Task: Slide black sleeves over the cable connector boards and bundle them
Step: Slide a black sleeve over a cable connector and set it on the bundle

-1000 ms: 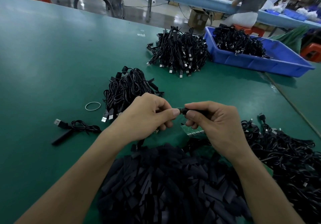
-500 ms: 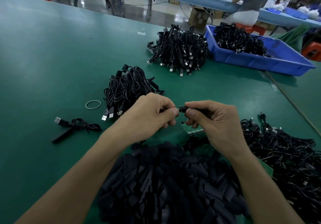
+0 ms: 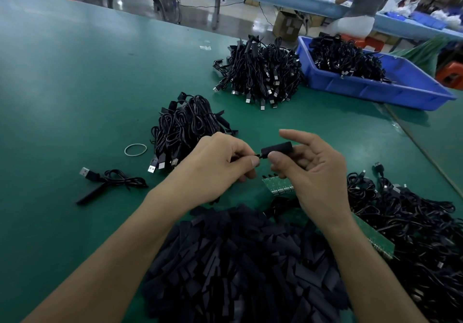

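Note:
My right hand (image 3: pixel 313 169) holds a black sleeve (image 3: pixel 276 148) between thumb and lower fingers, with the index finger lifted off it. My left hand (image 3: pixel 220 164) pinches the thin cable end (image 3: pixel 256 156) that enters the sleeve's left opening. A heap of loose black sleeves (image 3: pixel 238 267) lies close in front of me. Unsleeved cables (image 3: pixel 413 230) pile up at the right, with green connector boards (image 3: pixel 278 186) under my right hand. A bundle of finished cables (image 3: pixel 185 127) lies beyond my left hand.
A rubber band (image 3: pixel 135 150) and a single sleeved cable (image 3: pixel 110 181) lie at the left on the green table (image 3: pixel 75 84). Farther back sit a larger cable heap (image 3: pixel 260 71) and a blue bin (image 3: pixel 370 89) holding more cables. A person sits at the far bench.
My right hand has opened its grip: the index finger lifted and the sleeve now shows in full. Both hands sit slightly higher and farther from me.

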The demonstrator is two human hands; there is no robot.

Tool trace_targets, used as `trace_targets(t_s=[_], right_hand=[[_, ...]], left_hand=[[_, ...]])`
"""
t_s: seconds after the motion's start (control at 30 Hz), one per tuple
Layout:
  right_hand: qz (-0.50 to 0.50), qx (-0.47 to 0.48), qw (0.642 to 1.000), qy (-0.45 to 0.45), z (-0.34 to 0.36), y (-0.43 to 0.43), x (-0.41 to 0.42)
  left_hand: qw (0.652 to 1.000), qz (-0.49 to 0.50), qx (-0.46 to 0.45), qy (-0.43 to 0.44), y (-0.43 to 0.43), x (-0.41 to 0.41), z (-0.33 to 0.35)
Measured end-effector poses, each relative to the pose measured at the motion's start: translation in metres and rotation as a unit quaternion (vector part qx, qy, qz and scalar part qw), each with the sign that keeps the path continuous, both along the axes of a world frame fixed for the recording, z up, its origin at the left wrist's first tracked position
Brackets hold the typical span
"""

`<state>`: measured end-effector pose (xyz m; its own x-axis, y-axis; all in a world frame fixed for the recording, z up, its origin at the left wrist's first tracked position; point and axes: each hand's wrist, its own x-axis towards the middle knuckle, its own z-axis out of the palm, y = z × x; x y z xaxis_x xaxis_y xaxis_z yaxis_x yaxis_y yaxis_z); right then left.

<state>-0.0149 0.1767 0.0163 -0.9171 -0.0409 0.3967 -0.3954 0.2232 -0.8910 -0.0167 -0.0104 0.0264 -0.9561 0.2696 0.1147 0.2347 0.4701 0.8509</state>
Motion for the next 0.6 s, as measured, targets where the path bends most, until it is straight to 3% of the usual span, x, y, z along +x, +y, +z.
trace_targets(t_s=[0.2, 0.6], right_hand=[[-0.091, -0.014, 0.995, 0.036, -0.008, -0.015, 0.006], [-0.064, -0.062, 0.995, 0.047, -0.006, -0.031, 0.007]], left_hand=[[0.998, 0.039, -0.011, 0.043, 0.004, 0.002, -0.002], [0.993, 0.054, 0.05, 0.093, 0.013, 0.004, -0.007]])
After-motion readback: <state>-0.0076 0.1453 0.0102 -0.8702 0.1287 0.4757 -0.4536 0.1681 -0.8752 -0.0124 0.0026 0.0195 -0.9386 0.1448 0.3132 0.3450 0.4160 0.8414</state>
